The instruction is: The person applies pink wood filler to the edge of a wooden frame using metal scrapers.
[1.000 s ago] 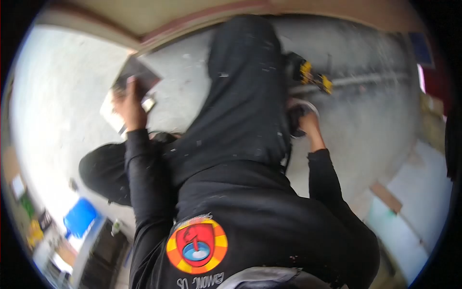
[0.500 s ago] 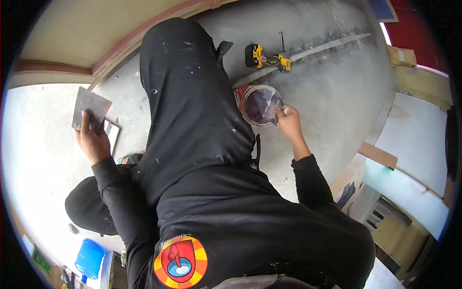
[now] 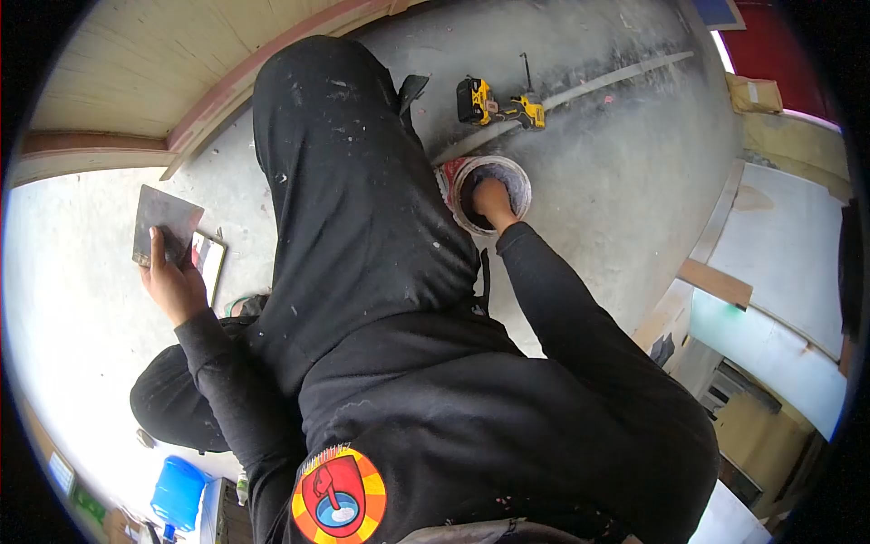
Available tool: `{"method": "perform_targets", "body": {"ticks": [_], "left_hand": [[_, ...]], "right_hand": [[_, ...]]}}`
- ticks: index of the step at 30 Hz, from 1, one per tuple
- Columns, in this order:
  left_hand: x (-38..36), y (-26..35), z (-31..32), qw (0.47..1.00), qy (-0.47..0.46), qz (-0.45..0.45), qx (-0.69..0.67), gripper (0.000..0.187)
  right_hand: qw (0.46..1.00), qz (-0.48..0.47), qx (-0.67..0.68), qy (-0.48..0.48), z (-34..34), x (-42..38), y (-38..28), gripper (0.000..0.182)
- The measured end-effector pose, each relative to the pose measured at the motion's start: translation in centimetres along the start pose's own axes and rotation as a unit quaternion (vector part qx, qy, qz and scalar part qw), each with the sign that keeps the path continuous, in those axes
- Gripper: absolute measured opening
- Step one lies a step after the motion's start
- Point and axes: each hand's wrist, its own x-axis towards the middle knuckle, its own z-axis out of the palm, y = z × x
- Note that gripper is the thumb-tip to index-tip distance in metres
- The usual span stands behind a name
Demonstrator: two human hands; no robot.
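My left hand (image 3: 177,283) is closed on a thin, flat grey scraper plate (image 3: 166,220), its thumb lying over the near face. The plate is squarish and smudged, held up at the left of my knee. On the right, my right hand (image 3: 492,201) reaches down into a round bucket (image 3: 524,186) with a whitish, smeared rim and a red side. The back of that hand and the wrist show, and the hand looks closed. Its fingertips and whatever they hold are hidden inside the bucket. The bucket stands on the floor against my bent leg.
A yellow and black cordless drill (image 3: 521,111) lies on the floor beyond the bucket, beside a pale strip (image 3: 616,88). Wooden framing (image 3: 100,154) borders the upper left. A thin framed item (image 3: 208,263) lies near my left hand. A blue water bottle (image 3: 177,494) stands at lower left.
My right hand has gone from the bucket's right rim down inside it, and the forearm has swung left. My left hand with the plate has dropped slightly lower in view.
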Motion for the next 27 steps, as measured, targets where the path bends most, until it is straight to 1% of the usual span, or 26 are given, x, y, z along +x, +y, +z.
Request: {"method": "perform_targets", "body": {"ticks": [1,2,3,4,5,6,7,8,9,10,11,12,13,14,15,16,18,19,20,21,22,23,24,25,27], "left_hand": [[0.5,-0.8,-1.3,0.968,-0.043,0.147,0.199,0.030],[1.2,-1.5,-2.4,0.874,-0.084,0.286,0.385,0.035],[1.4,-1.4,-2.3,0.873,-0.084,0.286,0.385,0.035],[1.7,-1.3,-2.2,0.940,-0.063,0.194,0.273,0.040],[1.8,-1.3,-2.1,0.983,-0.040,0.096,0.153,0.046],[2.0,-1.4,-2.3,0.983,-0.040,0.096,0.153,0.046],[2.0,-1.7,-2.5,0.974,-0.043,0.121,0.189,0.047],[2.0,-1.9,-2.7,0.963,-0.046,0.144,0.225,0.048],[1.6,-1.8,-2.4,0.963,-0.045,0.144,0.224,0.048],[0.8,-1.4,-1.9,0.948,-0.061,0.171,0.263,0.036],[0.2,-1.1,-1.5,0.930,-0.077,0.196,0.302,0.034],[0.2,-0.8,-1.2,0.929,-0.078,0.195,0.303,0.034],[0.3,-0.7,-0.9,0.964,-0.059,0.133,0.222,0.035],[0.3,-0.6,-0.7,0.987,-0.040,0.068,0.139,0.036],[0.4,-0.6,-0.7,0.987,-0.041,0.068,0.140,0.036],[0.4,-0.7,-0.6,0.990,-0.042,0.056,0.121,0.037],[0.4,-0.6,0.0,0.993,-0.045,0.043,0.101,0.038],[0.0,-0.2,0.7,0.997,-0.030,0.025,0.072,0.039],[-0.2,0.0,1.0,0.999,-0.013,0.006,0.044,0.040],[-0.1,0.0,1.0,0.999,-0.013,0.007,0.043,0.040],[-0.1,-0.1,0.8,0.999,-0.017,0.007,0.044,0.040],[0.1,-0.1,0.7,0.999,-0.021,0.007,0.045,0.040],[0.2,-0.3,0.5,0.999,-0.022,0.007,0.045,0.040],[0.3,-0.4,0.4,0.999,-0.031,0.011,0.043,0.040],[0.2,-0.4,0.5,0.998,-0.041,0.017,0.042,0.040]], "right_hand": [[1.000,0.000,0.001,-0.001,1.3,0.5,0.1,0.025],[0.998,0.002,0.021,0.053,2.4,1.0,0.3,0.021],[0.993,0.005,0.041,0.107,2.4,1.1,0.2,0.019],[0.993,0.004,0.041,0.107,2.3,1.3,0.1,0.019],[0.993,0.032,0.060,0.101,2.3,1.3,0.0,0.020],[0.990,0.060,0.080,0.095,2.2,1.4,-0.1,0.021],[0.990,0.060,0.080,0.095,2.2,1.3,-0.3,0.021],[0.984,0.087,0.121,0.094,2.1,1.2,-0.4,0.021],[0.976,0.113,0.161,0.092,2.1,1.3,-0.4,0.021],[0.976,0.112,0.160,0.092,4.2,2.5,0.2,0.021],[0.983,0.071,0.127,0.117,8.4,4.4,1.2,0.021],[0.985,0.030,0.093,0.141,10.7,5.3,1.8,0.021],[0.985,0.030,0.093,0.142,8.9,4.5,1.0,0.021],[0.982,0.030,0.128,0.134,7.1,3.5,0.1,0.020],[0.978,0.032,0.163,0.126,5.8,2.6,-0.7,0.020],[0.978,0.034,0.164,0.126,7.3,3.3,0.0,0.020],[0.995,-0.030,0.071,0.062,9.5,4.9,1.6,0.019],[0.995,-0.029,0.070,0.064,7.3,4.0,1.3,0.019],[0.998,-0.043,0.018,0.036,5.1,2.7,1.2,0.019],[0.998,-0.057,-0.034,0.009,3.0,1.4,0.8,0.018],[0.998,-0.057,-0.034,0.010,1.8,0.8,0.5,0.018],[0.999,-0.026,-0.022,0.016,1.0,0.3,0.2,0.018],[1.000,0.005,-0.008,0.022,1.4,0.4,0.4,0.019],[1.000,0.006,-0.007,0.023,1.8,0.5,0.4,0.019],[0.990,0.019,0.084,0.112,2.7,0.9,0.2,0.019]]}}
